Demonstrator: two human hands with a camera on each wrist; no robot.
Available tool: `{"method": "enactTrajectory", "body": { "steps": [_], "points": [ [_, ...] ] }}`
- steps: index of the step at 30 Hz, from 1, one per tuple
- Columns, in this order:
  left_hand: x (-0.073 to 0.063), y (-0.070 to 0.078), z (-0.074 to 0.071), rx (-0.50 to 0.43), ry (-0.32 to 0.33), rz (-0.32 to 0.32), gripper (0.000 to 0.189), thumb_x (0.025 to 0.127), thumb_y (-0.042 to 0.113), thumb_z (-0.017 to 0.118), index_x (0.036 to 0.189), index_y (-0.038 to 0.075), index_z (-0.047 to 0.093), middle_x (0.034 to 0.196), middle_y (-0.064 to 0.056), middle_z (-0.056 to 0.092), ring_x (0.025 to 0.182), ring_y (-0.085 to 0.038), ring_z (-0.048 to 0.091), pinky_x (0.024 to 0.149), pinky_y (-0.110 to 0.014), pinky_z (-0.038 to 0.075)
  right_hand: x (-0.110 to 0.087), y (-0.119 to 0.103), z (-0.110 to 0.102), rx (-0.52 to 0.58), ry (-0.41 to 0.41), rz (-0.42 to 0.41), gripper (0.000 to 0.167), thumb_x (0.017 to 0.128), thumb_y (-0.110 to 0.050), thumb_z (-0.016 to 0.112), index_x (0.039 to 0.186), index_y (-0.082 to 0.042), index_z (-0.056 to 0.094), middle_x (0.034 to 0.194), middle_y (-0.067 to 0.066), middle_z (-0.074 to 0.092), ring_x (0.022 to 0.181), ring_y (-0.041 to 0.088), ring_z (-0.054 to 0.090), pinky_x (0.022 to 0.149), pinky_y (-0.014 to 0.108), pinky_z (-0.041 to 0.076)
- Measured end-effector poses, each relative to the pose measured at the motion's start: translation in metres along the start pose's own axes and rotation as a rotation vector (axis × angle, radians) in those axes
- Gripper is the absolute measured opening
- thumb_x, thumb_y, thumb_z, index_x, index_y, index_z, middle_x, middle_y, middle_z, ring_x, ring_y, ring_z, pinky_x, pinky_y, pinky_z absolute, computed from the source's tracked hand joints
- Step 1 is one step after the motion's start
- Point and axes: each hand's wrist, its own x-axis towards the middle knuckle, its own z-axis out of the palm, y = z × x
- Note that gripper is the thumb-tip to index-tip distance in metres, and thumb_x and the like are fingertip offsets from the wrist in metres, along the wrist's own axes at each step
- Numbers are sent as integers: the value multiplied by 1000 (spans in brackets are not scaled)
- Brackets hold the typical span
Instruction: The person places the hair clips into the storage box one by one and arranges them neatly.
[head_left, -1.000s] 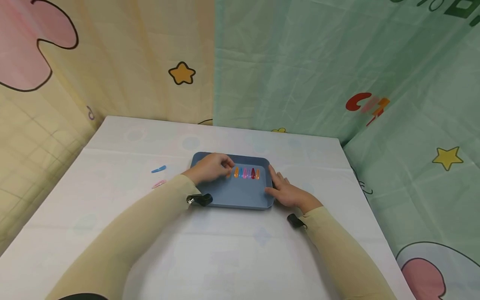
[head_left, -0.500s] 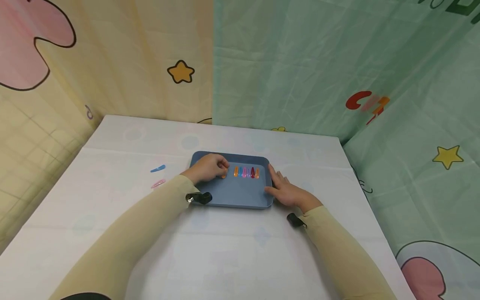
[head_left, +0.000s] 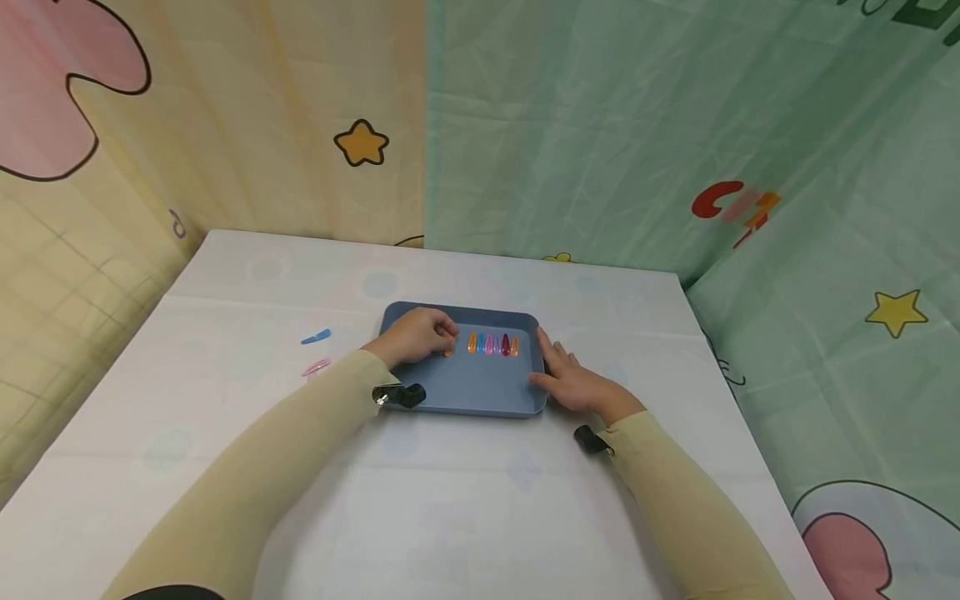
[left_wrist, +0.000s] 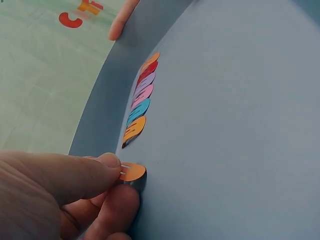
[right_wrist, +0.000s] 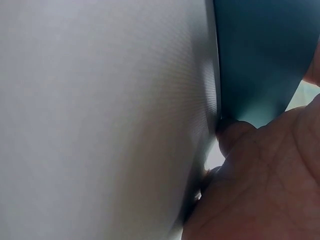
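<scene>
1. Fingers at the tray: right hand spread on its right rim, left hand pinching the orange clip.
2. Six clips: row in tray's far half.
3. Orange clip: near tray's middle; floor contact unclear.

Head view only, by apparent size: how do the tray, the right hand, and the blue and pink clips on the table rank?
1. Tray
2. Right hand
3. Blue clip and pink clip: too alike to rank.
</scene>
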Motion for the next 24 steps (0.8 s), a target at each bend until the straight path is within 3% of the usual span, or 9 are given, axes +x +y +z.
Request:
{"method": "enactTrajectory", "body": {
  "steps": [24],
  "points": [
    [12,10,12,71,41,-21,19,102,20,70,118,11,74,99,-2,74,90,-17,65,83,-33,51,0,2,1,6,0,-25,88,111,-45,44,167,-24,-19,178,15,-8,163,43,-12,128,65,-2]
  ]
}}
